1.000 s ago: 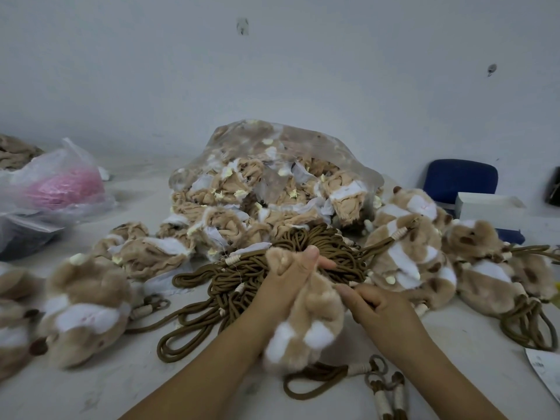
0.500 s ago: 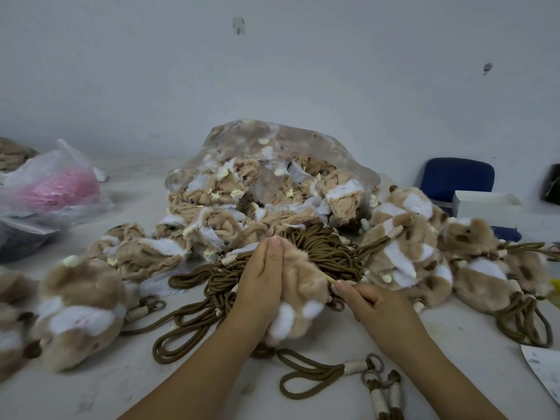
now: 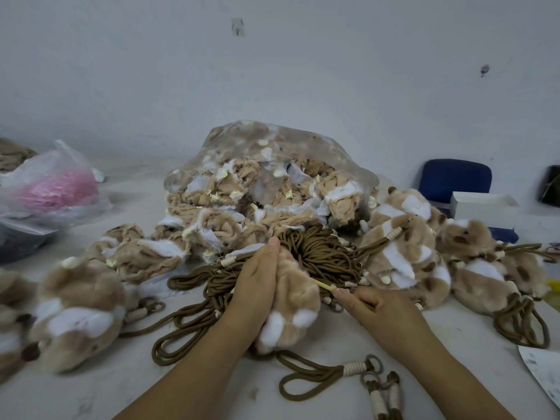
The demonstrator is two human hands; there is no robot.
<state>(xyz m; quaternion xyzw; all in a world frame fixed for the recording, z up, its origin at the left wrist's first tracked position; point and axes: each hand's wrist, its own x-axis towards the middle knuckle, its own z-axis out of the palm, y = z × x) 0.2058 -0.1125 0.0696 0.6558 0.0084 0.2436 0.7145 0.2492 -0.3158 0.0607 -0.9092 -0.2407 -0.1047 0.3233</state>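
Observation:
My left hand [image 3: 257,280] wraps around a tan and white plush toy [image 3: 292,310] at the middle of the table, fingers along its left side. My right hand [image 3: 372,310] pinches a thin pale stick [image 3: 325,286] whose tip pokes into the plush from the right. A brown cord [image 3: 309,374] with white-wrapped ends and metal rings trails from under the plush toward me. A heap of coiled brown cords [image 3: 321,253] lies just behind the plush.
A clear bag of unstuffed plush skins [image 3: 266,183] sits behind the cords. Stuffed plush toys lie at the left [image 3: 78,310] and right [image 3: 403,259]. A plastic bag with pink stuff [image 3: 51,189] is far left. A blue chair [image 3: 454,180] and white box [image 3: 481,204] stand far right.
My left hand shifted from the plush's top to its left side, and the plush turned. My right hand now pushes the stick into the plush.

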